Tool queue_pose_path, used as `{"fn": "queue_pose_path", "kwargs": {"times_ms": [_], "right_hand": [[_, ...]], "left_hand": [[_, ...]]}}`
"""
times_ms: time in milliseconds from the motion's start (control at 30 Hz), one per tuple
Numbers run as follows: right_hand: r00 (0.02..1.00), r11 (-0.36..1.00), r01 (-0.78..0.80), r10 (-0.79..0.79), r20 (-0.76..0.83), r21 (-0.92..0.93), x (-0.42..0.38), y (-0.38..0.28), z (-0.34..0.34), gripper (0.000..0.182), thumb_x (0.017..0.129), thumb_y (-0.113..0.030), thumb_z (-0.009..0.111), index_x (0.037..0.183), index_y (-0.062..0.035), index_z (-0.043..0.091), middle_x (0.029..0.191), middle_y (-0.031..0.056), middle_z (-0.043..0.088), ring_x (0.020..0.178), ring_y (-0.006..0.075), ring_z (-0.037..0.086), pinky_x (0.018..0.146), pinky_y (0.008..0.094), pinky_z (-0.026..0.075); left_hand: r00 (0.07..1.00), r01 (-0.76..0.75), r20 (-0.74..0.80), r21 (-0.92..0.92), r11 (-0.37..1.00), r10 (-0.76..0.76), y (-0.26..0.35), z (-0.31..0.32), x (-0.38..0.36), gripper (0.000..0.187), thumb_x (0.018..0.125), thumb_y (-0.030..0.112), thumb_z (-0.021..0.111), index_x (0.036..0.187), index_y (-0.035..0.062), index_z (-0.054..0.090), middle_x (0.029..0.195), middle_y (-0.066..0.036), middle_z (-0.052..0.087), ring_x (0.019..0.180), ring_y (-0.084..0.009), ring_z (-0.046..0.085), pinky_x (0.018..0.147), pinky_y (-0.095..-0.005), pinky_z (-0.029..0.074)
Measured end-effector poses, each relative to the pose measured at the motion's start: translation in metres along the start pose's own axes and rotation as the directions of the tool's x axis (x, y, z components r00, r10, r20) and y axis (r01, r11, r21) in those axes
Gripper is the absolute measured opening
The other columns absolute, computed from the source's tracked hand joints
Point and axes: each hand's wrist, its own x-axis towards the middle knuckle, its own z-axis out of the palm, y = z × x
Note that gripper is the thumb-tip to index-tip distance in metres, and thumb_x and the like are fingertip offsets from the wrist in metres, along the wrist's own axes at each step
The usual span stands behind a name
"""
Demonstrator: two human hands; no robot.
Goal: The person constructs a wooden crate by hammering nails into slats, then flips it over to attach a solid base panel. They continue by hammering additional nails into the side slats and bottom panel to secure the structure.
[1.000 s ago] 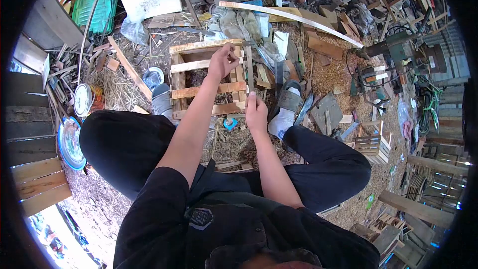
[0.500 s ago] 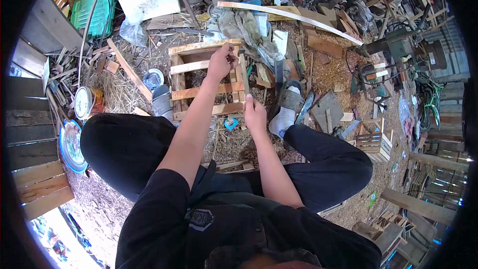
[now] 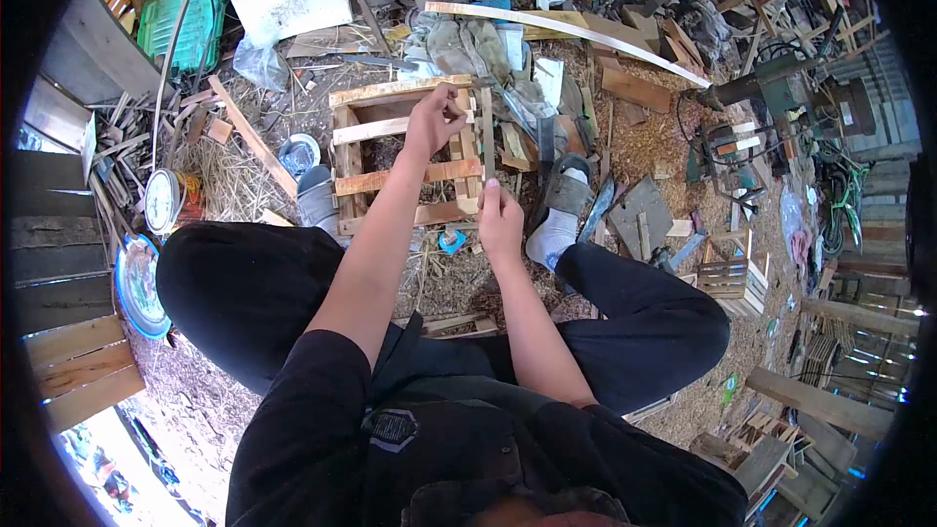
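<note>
A wooden crate frame [image 3: 408,178] of pale slats lies on the ground between my feet. Over its far right part is my left hand [image 3: 434,122], fingers curled in a pinch near the upper slats; anything small between them is too hard to see. My right hand [image 3: 501,220], closed, is at the frame's near right corner. It grips the lower end of what looks like a hammer, whose long thin handle [image 3: 489,137] points away from me along the frame's right side. The hammer's head is not clear.
Sandalled feet [image 3: 568,197] flank the frame. A loose wooden strip [image 3: 256,137] and a tape roll [image 3: 300,154] lie left. A long pale batten [image 3: 566,31] crosses behind, near crumpled cloth [image 3: 468,44]. A small slatted crate [image 3: 732,278] and a machine [image 3: 781,102] stand right.
The hammer-like tool in my right hand has swung slightly right, away from the frame's side. My left hand has shifted very little, and the frame stays in place.
</note>
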Motion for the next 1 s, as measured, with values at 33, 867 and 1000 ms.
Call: {"fn": "queue_pose_path", "kwargs": {"times_ms": [33, 867, 1000], "right_hand": [[1.0, 1.0, 0.001, -0.001, 0.001, -0.001, 0.0, 0.001, 0.001, 0.061, 0.109, -0.052, 0.047, 0.095, 0.0041, 0.069, 0.082, 0.0246, 0.07, 0.077, 0.0419, 0.066, 0.074, 0.0471, 0.05], [1.0, 0.998, -0.006, 0.005, -0.01, -0.067, 0.002, 0.035, 0.007, 0.055, 0.111, -0.042, 0.046, 0.083, 0.0025, 0.062, 0.068, 0.0157, 0.06, 0.066, 0.0308, 0.06, 0.067, 0.0437, 0.047], [0.997, 0.995, 0.082, -0.083, -0.006, -0.064, -0.006, 0.004, 0.001, 0.052, 0.111, -0.041, 0.046, 0.089, 0.0032, 0.063, 0.073, 0.019, 0.064, 0.067, 0.0353, 0.062, 0.068, 0.0459, 0.048]], "left_hand": [[1.0, 0.0, -0.001, 0.0, 1.0, 0.0, -0.001, 0.0, 0.0, 0.043, 0.079, 0.002, 0.083, 0.115, 0.0035, 0.06, 0.087, -0.007, 0.075, 0.084, -0.0149, 0.073, 0.077, -0.0301, 0.057], [0.948, 0.075, -0.259, 0.743, 0.666, 0.182, 0.001, -0.025, 0.016, 0.041, 0.099, 0.021, 0.059, 0.137, 0.0072, 0.055, 0.142, -0.022, 0.054, 0.135, -0.0431, 0.047, 0.115, -0.056, 0.034], [0.933, 0.146, -0.299, 0.824, 0.548, 0.2, -0.01, -0.014, 0.024, 0.052, 0.103, 0.033, 0.056, 0.146, 0.0036, 0.052, 0.156, -0.029, 0.045, 0.147, -0.0472, 0.039, 0.122, -0.0604, 0.027]]}}
